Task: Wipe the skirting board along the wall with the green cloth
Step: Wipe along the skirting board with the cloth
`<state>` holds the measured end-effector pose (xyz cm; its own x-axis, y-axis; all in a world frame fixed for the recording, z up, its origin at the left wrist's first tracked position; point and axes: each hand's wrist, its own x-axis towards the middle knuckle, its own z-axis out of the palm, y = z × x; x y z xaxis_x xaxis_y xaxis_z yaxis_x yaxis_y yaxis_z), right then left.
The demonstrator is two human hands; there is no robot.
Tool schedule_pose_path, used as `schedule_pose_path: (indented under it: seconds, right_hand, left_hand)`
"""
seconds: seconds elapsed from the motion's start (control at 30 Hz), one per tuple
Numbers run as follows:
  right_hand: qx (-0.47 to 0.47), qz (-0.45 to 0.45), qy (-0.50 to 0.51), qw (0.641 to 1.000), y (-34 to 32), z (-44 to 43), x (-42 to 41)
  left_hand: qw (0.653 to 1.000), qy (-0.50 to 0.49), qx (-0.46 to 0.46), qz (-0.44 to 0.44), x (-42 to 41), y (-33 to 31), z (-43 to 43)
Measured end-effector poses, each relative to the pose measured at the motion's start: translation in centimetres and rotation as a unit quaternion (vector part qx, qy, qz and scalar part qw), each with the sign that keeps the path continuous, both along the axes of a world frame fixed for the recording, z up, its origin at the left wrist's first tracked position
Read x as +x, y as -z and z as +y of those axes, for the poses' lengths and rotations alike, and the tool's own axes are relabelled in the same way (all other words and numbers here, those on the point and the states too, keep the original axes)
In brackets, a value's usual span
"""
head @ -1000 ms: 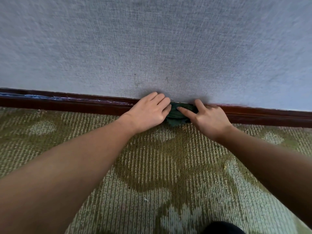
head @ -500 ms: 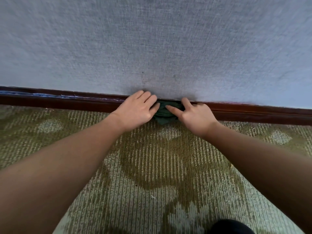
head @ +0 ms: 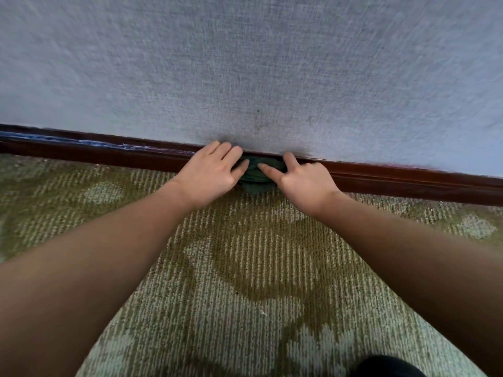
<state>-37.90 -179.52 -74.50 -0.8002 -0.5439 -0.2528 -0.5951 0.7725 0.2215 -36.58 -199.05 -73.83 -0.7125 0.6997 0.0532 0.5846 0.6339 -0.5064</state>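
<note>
Right at the bottom edge a dark rounded shape [head: 389,367] pokes into view, too cropped to identify. Beyond it lies a carpet [head: 245,268] in olive and pale green, ribbed and patterned with large curling motifs. Two bare forearms [head: 95,268] reach forward across it, converging toward the foot of the wall.

The left hand [head: 211,172] lies flat. Its fingers [head: 228,152] are straight and close together, their tips on the top edge of the skirting board [head: 109,153], and its thumb touches the left side of the green cloth [head: 255,180]. The right hand [head: 304,183] holds the cloth's right part between an outstretched thumb and forefinger, with its other fingers curled in against the board.

The cloth is bunched between the two hands and pressed against the face of the dark reddish-brown board, with its lower fold touching the carpet. A bluish-white streak marks the board's top edge far to the left. Above rises the wall [head: 245,63], grey-blue with a woven texture.
</note>
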Motion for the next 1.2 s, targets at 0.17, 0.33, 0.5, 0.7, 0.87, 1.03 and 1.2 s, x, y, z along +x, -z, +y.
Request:
schedule_pose_path:
  seconds: [0.17,0.33,0.5,0.7,0.87,1.03,1.2]
  right_hand:
    - [0.003,0.005,-0.012,1.000,0.0,0.3,-0.1]
    - [-0.006,0.006,-0.017,1.000,0.3,0.6,-0.2]
    - [-0.010,0.003,-0.019,1.000,0.3,0.9,-0.3]
    - [-0.008,0.002,-0.009,1.000,0.3,1.7,-0.2]
    - [-0.012,0.001,-0.006,1.000,0.6,1.8,-0.1]
    - [-0.009,0.006,-0.004,1.000,0.7,1.9,0.0]
    - [-0.001,0.005,0.000,1.000,0.8,1.8,0.0]
  left_hand:
    - [1.000,-0.005,0.006,-0.002,0.1,0.2,0.1]
    - [0.999,-0.032,0.004,-0.023,0.4,0.0,0.4]
    - [0.998,-0.044,-0.003,-0.038,0.4,0.0,0.6]
    - [0.998,-0.053,0.003,-0.045,0.4,0.0,1.6]
    - [0.995,-0.065,0.041,-0.065,0.6,0.6,1.5]
    - [0.996,-0.052,0.052,-0.054,0.6,-0.2,1.6]
    - [0.996,-0.044,0.055,-0.055,0.5,-0.1,1.6]
